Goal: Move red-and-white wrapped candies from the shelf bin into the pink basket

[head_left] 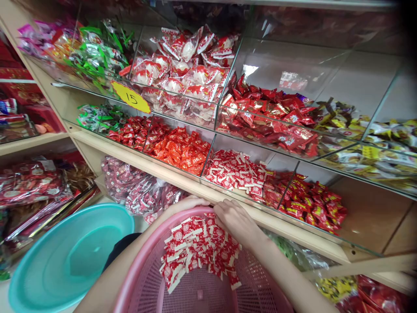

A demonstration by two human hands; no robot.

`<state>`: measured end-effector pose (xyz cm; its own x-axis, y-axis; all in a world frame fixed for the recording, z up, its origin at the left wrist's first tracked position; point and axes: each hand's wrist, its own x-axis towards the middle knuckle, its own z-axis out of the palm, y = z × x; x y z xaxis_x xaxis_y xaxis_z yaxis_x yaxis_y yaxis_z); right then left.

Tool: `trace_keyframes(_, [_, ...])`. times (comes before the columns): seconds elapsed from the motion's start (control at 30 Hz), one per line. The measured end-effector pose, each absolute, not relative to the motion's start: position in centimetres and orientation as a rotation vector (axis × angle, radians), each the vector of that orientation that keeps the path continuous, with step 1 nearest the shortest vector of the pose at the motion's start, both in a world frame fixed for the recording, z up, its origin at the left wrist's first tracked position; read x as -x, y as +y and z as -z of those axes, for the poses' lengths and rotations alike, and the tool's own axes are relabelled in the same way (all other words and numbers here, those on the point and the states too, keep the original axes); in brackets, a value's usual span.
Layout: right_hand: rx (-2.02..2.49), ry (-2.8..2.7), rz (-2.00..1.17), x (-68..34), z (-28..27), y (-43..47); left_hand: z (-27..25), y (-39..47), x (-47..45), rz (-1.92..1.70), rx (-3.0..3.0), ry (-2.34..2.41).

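Note:
A pink plastic basket point(200, 284) with perforated walls is tilted in front of me, its far rim close to the shelf's wooden edge. Small red-and-white wrapped candies point(195, 248) lie heaped against its far side. My left hand point(192, 202) reaches around the outside and holds the far rim, its fingers partly hidden. Over the same rim, just to the right, my right hand point(236, 219) is closed with curled fingers. Just beyond the hands, a clear shelf compartment holds matching red-and-white candies point(233, 171).
Glass-fronted shelves point(182, 117) hold several kinds of wrapped candy, with a yellow price tag point(131, 96) reading 15. At left stands an empty turquoise basin point(87, 256). Bagged candies point(143, 191) sit below the wooden shelf edge point(156, 171), and more packages point(339, 287) lie lower right.

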<state>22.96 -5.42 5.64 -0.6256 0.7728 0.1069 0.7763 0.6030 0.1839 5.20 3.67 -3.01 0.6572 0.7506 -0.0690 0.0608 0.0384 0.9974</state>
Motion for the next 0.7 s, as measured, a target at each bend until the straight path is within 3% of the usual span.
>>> trace_keyframes(0.2, [1.211,-2.882,0.489,-22.2,-5.6,-5.7,2.5,3.4,-5.1,-0.586,-1.47,0.735])
trace_keyframes(0.5, [1.118,-2.863,0.115,-21.2,-4.6,-5.7,2.5,3.2,-4.9,-0.588,-1.49,0.703])
trace_keyframes(0.7, [1.327,-2.706,-0.09,-22.0,-4.7,-6.0,2.4,3.1,-5.1,-0.624,-1.452,0.602])
